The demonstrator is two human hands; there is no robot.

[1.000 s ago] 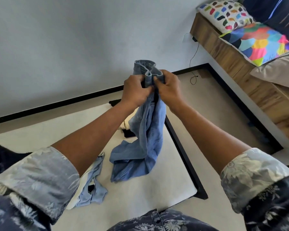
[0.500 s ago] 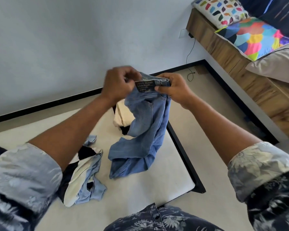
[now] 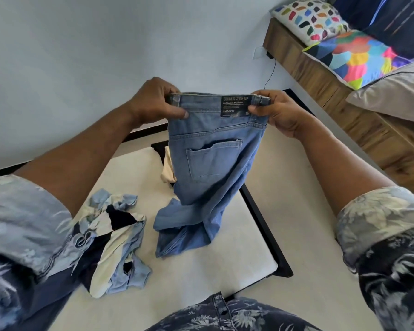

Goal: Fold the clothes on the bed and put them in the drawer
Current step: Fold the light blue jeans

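Note:
A pair of light blue jeans (image 3: 208, 168) hangs in front of me, back side toward me with a pocket and a dark label showing. My left hand (image 3: 153, 101) grips the left end of the waistband and my right hand (image 3: 273, 111) grips the right end, stretching it flat. The legs droop down and bunch on the white mattress (image 3: 201, 266). A crumpled garment in pale blue, white and navy (image 3: 115, 247) lies on the mattress at the left. A cream piece of cloth (image 3: 167, 170) peeks out behind the jeans. No drawer is in view.
The mattress sits in a low black frame (image 3: 263, 223) on a beige floor. At the right stands a wooden bed (image 3: 332, 91) with colourful pillows (image 3: 354, 56) and a grey pillow (image 3: 392, 91). A cable (image 3: 271, 72) hangs from a wall socket.
My hands have moved apart along the waistband, spreading it from a bunched hold to a flat stretch. The jeans now show their back pocket and label.

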